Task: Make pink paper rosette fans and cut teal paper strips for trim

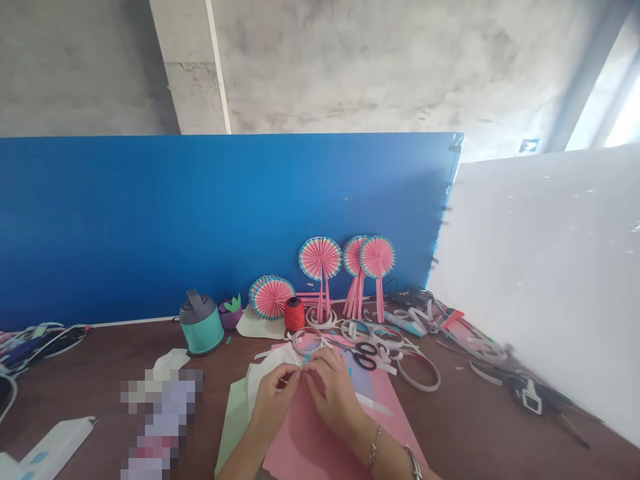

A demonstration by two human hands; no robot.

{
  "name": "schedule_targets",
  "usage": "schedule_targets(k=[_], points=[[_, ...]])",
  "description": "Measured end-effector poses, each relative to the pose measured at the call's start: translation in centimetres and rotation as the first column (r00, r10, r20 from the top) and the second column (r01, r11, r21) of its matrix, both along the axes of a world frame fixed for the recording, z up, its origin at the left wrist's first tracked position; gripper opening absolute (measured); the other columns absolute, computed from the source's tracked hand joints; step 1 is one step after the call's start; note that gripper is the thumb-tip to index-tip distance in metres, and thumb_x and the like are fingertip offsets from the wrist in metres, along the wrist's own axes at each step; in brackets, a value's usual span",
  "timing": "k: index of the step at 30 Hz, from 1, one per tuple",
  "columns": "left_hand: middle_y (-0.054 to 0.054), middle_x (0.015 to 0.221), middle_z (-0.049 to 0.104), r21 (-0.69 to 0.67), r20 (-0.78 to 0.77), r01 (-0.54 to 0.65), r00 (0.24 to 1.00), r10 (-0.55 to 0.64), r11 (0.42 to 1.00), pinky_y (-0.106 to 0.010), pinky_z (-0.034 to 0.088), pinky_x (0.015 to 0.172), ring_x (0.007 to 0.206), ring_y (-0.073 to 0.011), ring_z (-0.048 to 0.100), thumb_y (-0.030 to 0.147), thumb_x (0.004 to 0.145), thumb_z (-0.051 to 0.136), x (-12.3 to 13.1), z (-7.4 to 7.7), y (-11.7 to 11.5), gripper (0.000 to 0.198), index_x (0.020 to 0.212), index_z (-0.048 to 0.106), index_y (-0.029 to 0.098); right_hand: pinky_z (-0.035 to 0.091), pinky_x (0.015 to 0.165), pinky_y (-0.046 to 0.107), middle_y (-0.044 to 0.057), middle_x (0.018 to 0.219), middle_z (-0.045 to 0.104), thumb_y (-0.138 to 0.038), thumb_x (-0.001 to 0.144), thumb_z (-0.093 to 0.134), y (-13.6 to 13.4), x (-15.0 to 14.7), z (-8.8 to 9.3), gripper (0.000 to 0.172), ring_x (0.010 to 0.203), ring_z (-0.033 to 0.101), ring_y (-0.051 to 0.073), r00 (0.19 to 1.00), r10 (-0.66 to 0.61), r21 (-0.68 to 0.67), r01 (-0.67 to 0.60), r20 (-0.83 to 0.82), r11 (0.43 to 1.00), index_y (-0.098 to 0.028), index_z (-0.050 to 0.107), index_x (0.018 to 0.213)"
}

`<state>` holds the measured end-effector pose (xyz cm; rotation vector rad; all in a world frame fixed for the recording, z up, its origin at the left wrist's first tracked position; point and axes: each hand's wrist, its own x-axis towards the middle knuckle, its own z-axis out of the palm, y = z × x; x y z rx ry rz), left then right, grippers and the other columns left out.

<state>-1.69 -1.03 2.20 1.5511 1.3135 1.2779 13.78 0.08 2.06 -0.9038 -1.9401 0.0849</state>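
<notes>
My left hand [273, 397] and my right hand [331, 387] meet above a sheet of pink paper [295, 440]. The fingertips of both are pinched together, and whatever lies between them is too small to make out. White paper [267, 367] and a pale green sheet [231, 413] lie under and beside my left hand. Just past my right hand are black-handled scissors [366, 355] on the papers. A red spool of thread [295, 314] stands beyond my fingers. Pink pleated paper fans [321, 259] with strip handles lean against the blue partition.
A teal and grey container [201, 325] and a purple pot with green leaves [231, 313] stand back left. Rolls of white tape [420, 373], a utility knife [450, 320] and a buckled black strap [531, 397] lie right. A blue partition [150, 227] closes off the back.
</notes>
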Motion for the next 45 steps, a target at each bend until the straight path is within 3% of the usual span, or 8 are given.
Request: schedule_targets(k=[16, 24, 33, 45], points=[[-0.004, 0.067, 0.069, 0.096, -0.112, -0.083, 0.989, 0.093, 0.992, -0.028, 0.045, 0.063, 0.063, -0.0195, 0.057, 0.035, 0.075, 0.058, 0.52, 0.22, -0.47, 0.020, 0.072, 0.072, 0.021, 0.037, 0.072, 0.033, 0.003, 0.083, 0.067, -0.014, 0.090, 0.049, 0.14, -0.12, -0.10, 0.017, 0.079, 0.058, 0.019, 0.999, -0.033, 0.020, 0.033, 0.001, 0.999, -0.022, 0.062, 0.082], [-0.005, 0.074, 0.069, 0.191, -0.213, -0.097, 0.967, 0.137, 0.977, -0.030, 0.045, 0.067, 0.069, -0.0211, 0.060, 0.028, 0.080, 0.056, 0.63, -0.07, -0.75, 0.016, 0.076, 0.070, 0.023, 0.034, 0.072, 0.032, 0.002, 0.083, 0.070, -0.017, 0.094, 0.047, 0.17, -0.14, -0.05, 0.020, 0.078, 0.059, 0.017, 1.000, -0.014, 0.021, 0.014, 0.025, 1.000, -0.022, 0.062, 0.081], [-0.007, 0.078, 0.070, 0.223, -0.220, -0.094, 0.965, 0.144, 0.970, -0.033, 0.047, 0.075, 0.078, -0.0249, 0.063, 0.026, 0.080, 0.056, 0.72, -0.05, -0.82, 0.014, 0.077, 0.070, 0.025, 0.035, 0.071, 0.032, 0.002, 0.084, 0.069, -0.016, 0.092, 0.049, 0.19, -0.25, -0.17, 0.018, 0.078, 0.059, 0.017, 0.999, -0.017, 0.038, 0.016, 0.028, 0.999, -0.022, 0.062, 0.082], [-0.007, 0.078, 0.071, 0.285, -0.270, -0.078, 0.950, 0.158, 0.955, -0.033, 0.047, 0.073, 0.077, -0.0244, 0.064, 0.019, 0.081, 0.055, 0.81, -0.22, -0.92, 0.017, 0.080, 0.071, 0.025, 0.036, 0.074, 0.034, 0.003, 0.086, 0.070, -0.019, 0.094, 0.047, 0.13, -0.09, 0.31, 0.020, 0.080, 0.059, 0.018, 1.000, 0.023, 0.022, -0.024, 0.018, 0.999, -0.022, 0.064, 0.086]])
